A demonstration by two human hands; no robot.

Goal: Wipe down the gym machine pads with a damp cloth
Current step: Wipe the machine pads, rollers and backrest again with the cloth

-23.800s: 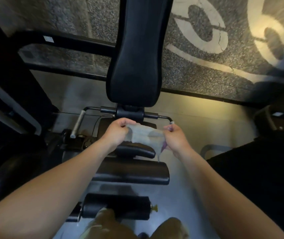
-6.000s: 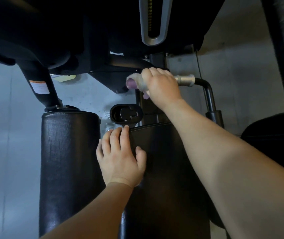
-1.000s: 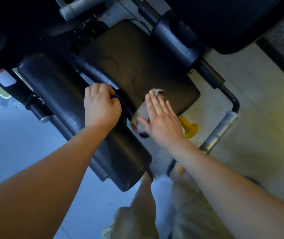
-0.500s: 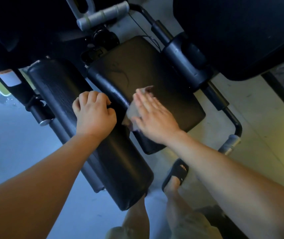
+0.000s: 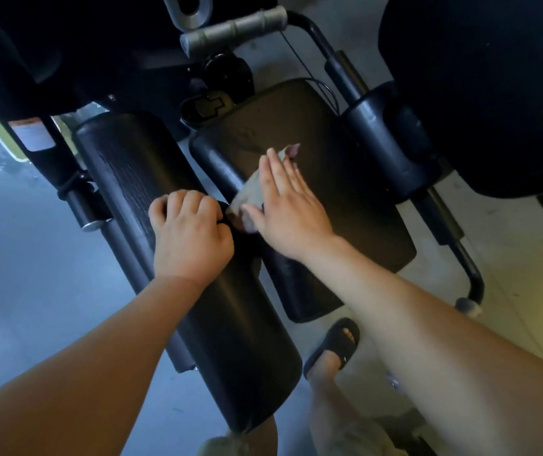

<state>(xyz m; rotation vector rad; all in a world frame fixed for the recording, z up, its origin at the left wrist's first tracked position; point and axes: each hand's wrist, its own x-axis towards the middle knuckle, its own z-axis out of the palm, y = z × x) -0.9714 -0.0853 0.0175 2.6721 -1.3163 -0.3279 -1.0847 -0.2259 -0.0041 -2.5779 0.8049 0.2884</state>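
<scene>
My left hand [image 5: 191, 235] curls over the edge of the long pad [image 5: 125, 172], bracing. Just beyond, my right hand [image 5: 286, 205] lies flat, pressing the cloth [image 5: 250, 192] onto the seat pad [image 5: 346, 205]. I judge I'm mid-wipe; the backrest [image 5: 477, 93] may remain.

Head-worn wide-angle view, facing steeply down, close over seat pad [image 5: 346, 195]
</scene>
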